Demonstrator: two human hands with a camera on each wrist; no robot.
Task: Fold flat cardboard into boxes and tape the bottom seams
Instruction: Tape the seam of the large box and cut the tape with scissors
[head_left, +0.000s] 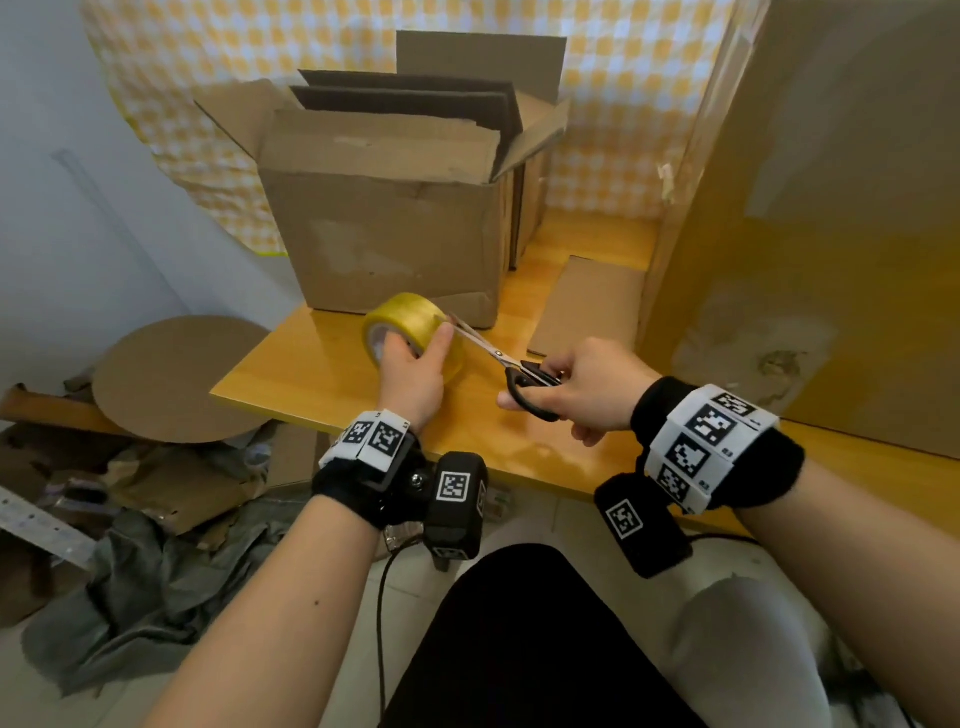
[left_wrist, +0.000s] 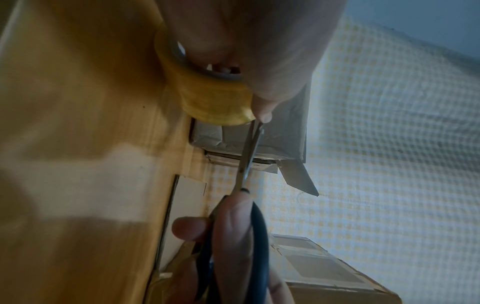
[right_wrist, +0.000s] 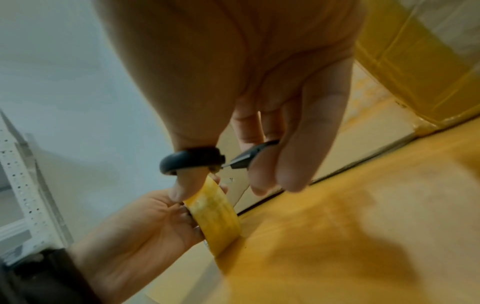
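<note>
A yellow tape roll (head_left: 415, 325) (left_wrist: 218, 98) (right_wrist: 215, 218) stands on its edge on the wooden table (head_left: 322, 379). My left hand (head_left: 415, 364) grips it, fingers in the core and thumb on its outer face. My right hand (head_left: 582, 389) holds black-handled scissors (head_left: 498, 358) (left_wrist: 246, 164) (right_wrist: 192, 160), with thumb and fingers through the loops. The blades point left and their tips meet the roll by my left thumb. A large open cardboard box (head_left: 395, 228) stands just behind the roll. A flat cardboard sheet (head_left: 587, 306) lies on the table to the right.
A tall tape-wrapped box (head_left: 810, 234) stands at the right edge of the table. Folded cardboard pieces (head_left: 410, 98) stick up inside the open box. On the floor to the left lie a round cardboard disc (head_left: 176, 379), scraps and grey cloth (head_left: 150, 587).
</note>
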